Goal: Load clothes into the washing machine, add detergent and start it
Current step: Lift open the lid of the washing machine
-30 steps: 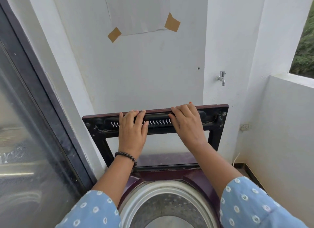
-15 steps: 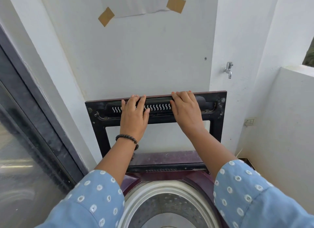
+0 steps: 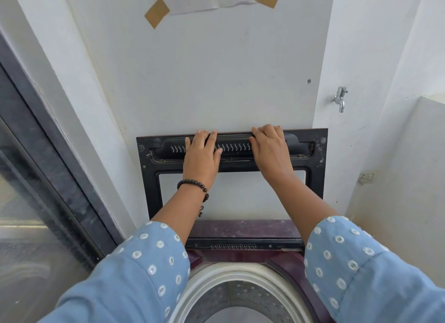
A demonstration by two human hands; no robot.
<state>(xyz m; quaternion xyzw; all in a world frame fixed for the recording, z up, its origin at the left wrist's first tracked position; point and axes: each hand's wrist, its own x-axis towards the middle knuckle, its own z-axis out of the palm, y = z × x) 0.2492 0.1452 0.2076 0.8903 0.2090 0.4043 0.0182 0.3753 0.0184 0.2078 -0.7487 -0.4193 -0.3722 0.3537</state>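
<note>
While the sliding glass door [image 3: 36, 202] flanks your left, your left hand [image 3: 201, 158] lies flat with straight fingers on the top bar of the raised lid [image 3: 315, 168], which stands upright against the wall [image 3: 216, 82]. Your right hand [image 3: 271, 152] presses the same bar, fingertips curling over its top edge, a tap [image 3: 339, 99] further right. Judged status: washing machine [image 3: 240, 229] open, drum [image 3: 238, 296] shows no clothes; loading, detergent and start all remain.
</note>
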